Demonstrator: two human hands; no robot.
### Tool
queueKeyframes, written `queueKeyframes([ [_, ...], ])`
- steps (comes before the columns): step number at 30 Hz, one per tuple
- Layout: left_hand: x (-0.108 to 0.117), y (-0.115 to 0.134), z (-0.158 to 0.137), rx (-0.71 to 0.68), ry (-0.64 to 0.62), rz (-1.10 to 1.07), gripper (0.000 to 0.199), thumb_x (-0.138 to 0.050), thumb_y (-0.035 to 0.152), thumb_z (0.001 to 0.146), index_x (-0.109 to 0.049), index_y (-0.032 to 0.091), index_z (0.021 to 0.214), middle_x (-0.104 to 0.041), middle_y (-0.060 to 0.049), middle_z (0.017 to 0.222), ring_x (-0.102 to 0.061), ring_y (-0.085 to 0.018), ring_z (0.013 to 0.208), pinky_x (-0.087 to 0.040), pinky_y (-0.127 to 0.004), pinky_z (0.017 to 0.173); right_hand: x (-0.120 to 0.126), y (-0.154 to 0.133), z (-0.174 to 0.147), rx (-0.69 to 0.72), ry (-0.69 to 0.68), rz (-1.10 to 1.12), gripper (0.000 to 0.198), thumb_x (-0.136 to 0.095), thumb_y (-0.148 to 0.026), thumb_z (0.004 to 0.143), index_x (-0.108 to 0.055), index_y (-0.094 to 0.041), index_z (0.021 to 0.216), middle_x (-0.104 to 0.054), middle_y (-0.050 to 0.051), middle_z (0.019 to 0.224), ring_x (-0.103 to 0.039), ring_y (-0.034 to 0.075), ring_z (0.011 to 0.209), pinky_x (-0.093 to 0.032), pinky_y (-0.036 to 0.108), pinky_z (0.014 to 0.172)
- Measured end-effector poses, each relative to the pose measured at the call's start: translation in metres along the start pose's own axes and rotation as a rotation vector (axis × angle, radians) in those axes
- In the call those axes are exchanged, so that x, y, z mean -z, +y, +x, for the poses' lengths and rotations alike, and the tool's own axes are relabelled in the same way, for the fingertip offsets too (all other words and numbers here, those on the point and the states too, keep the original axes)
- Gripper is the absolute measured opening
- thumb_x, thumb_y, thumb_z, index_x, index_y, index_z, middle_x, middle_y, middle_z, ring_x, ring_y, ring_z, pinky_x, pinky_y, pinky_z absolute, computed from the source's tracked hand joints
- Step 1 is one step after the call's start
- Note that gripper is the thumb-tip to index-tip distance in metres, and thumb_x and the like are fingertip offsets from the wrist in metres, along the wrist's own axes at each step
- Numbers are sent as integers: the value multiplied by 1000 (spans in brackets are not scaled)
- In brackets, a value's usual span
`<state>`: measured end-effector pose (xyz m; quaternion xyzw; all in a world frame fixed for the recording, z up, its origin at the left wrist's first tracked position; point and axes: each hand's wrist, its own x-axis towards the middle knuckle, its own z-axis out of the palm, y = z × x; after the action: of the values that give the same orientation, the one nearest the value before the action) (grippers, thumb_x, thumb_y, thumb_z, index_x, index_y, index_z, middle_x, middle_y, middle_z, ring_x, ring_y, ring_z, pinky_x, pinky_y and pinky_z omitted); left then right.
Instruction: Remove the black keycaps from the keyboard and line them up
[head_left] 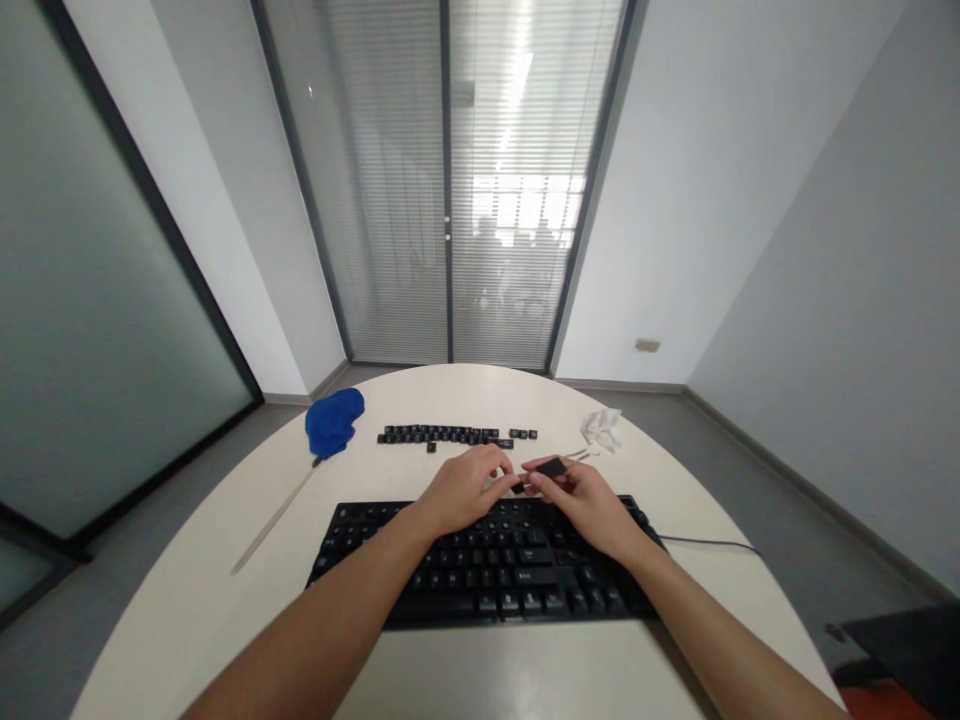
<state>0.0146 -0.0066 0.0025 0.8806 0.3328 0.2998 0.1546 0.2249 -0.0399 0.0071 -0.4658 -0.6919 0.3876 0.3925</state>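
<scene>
Above the back edge of a black keyboard, my two hands meet fingertip to fingertip. My left hand is closed in a pinch on a small black keycap. My right hand is closed around a flat, dark rectangular piece whose exact kind I cannot make out. Its fingertips come close to the keycap, and whether they touch it is unclear. My forearms and hands cover parts of the keyboard. Behind the hands, loose black keycaps lie in rows, with one single keycap nearer to me.
At the left lie a crumpled blue cloth and a thin pale stick with a dark tip. Crumpled white tissue sits at the right, with small thin sticks beside it. A cable crosses the round white table.
</scene>
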Motion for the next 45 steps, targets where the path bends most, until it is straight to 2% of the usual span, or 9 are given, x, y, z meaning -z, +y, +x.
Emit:
queueKeyframes([
  [5, -2, -2, 0, 44, -49, -9, 18, -53, 34, 95, -63, 20, 92, -66, -1, 90, -59, -17, 84, -45, -28, 76, -1, 5, 0, -28, 13, 24, 40, -62, -49, 88, -66, -16, 110, -76, 6, 89, -72, 23, 85, -55, 33, 78],
  [10, -1, 1, 0, 70, -34, -147, 11, -59, 28, 89, -62, 21, 97, -67, 0, 93, -61, -16, 83, -47, -27, 75, 0, 9, 2, -28, 45, 29, 41, -62, -51, 87, -67, -18, 110, -76, 6, 89, -71, 22, 84, -56, 32, 76],
  [18, -1, 0, 1, 99, -14, -427, 23, -68, 19, 81, -60, 18, 103, -68, -2, 97, -61, -14, 82, -49, -27, 76, 1, 4, 3, -30, 9, 3, 41, -59, -53, 88, -68, -17, 107, -76, 5, 85, -70, 22, 80, -53, 31, 73],
  [21, -1, -1, 2, 92, -26, -464, 24, -68, 17, 80, -60, 17, 103, -69, -2, 97, -60, -13, 80, -49, -26, 76, 1, 4, 3, -17, -7, -28, 41, -57, -53, 90, -68, -16, 104, -74, 5, 80, -68, 20, 74, -52, 30, 69],
  [26, -1, -2, 1, 37, -35, -332, 19, -66, 20, 84, -64, 19, 103, -67, -2, 98, -60, -14, 82, -49, -27, 77, 1, 5, 2, -4, -5, -9, 38, -55, -51, 91, -66, -17, 103, -73, 4, 81, -68, 19, 77, -53, 30, 73],
  [30, 1, -1, -1, -83, -13, -183, 16, -62, 24, 89, -68, 23, 104, -65, -4, 107, -60, -17, 95, -49, -29, 88, 0, 8, 3, -16, 21, 35, 39, -57, -52, 90, -64, -17, 104, -73, 4, 82, -69, 20, 79, -54, 31, 75],
  [33, 2, 0, -2, -108, -4, -106, 17, -63, 28, 90, -68, 25, 105, -64, -4, 109, -60, -18, 102, -48, -30, 91, -1, 9, 2, -20, 31, 47, 40, -57, -53, 89, -64, -17, 105, -72, 4, 82, -69, 19, 79, -54, 31, 73],
  [40, 3, 2, -2, -178, -21, -31, 16, -58, 32, 94, -68, 24, 104, -65, -4, 111, -59, -18, 105, -46, -29, 95, -3, 6, 1, -29, 65, 83, 38, -60, -50, 88, -62, -17, 106, -73, 5, 85, -70, 20, 81, -54, 30, 72],
  [45, 3, 6, -2, -186, -38, -37, 16, -55, 26, 94, -65, 24, 107, -69, -2, 110, -60, -18, 106, -45, -31, 97, 2, 13, 3, -12, 116, -5, 37, -58, -49, 90, -63, -17, 107, -75, 6, 85, -70, 21, 81, -53, 31, 72],
])
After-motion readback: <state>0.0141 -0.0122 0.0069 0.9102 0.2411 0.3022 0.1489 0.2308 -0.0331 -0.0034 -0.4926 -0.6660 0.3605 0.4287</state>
